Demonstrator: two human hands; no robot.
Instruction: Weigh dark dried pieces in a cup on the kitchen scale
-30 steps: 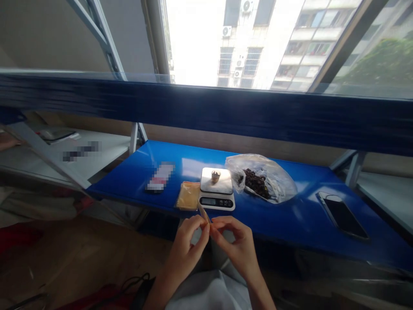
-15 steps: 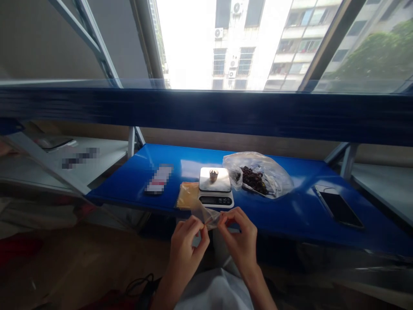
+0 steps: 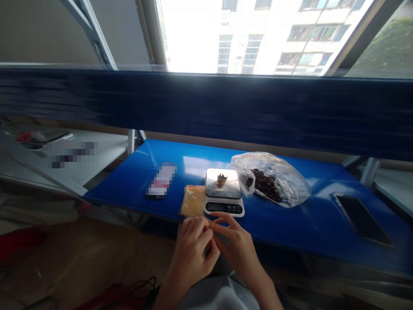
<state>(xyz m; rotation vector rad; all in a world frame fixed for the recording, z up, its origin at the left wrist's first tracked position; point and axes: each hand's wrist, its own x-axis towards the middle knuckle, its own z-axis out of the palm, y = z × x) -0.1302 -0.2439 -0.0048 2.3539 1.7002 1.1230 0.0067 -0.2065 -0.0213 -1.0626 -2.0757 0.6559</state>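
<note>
My left hand (image 3: 196, 245) is closed in a pinch on a small clear plastic bag (image 3: 211, 224), most of which the fingers hide. My right hand (image 3: 238, 243) meets it at the fingertips, its fingers on the same bag and its index finger fairly straight. Just beyond my hands sits a white kitchen scale (image 3: 223, 189) with a dark display. On its plate stands a small cup (image 3: 221, 179) with dark bits rising above the rim. A stack of small zip bags (image 3: 193, 201), yellowish in look, lies against the scale's left side.
Right of the scale, a large clear bag (image 3: 292, 181) lies open with dark dried pieces (image 3: 264, 185) inside. A phone (image 3: 361, 218) lies at the right of the blue table (image 3: 129, 183); a blurred-out phone-like object (image 3: 162, 181) lies left. A blue shelf beam (image 3: 206, 105) crosses above.
My hands have drawn together, and the small bag that stretched between them is now mostly covered by my fingers. The view has shifted slightly; the things on the table stay put.
</note>
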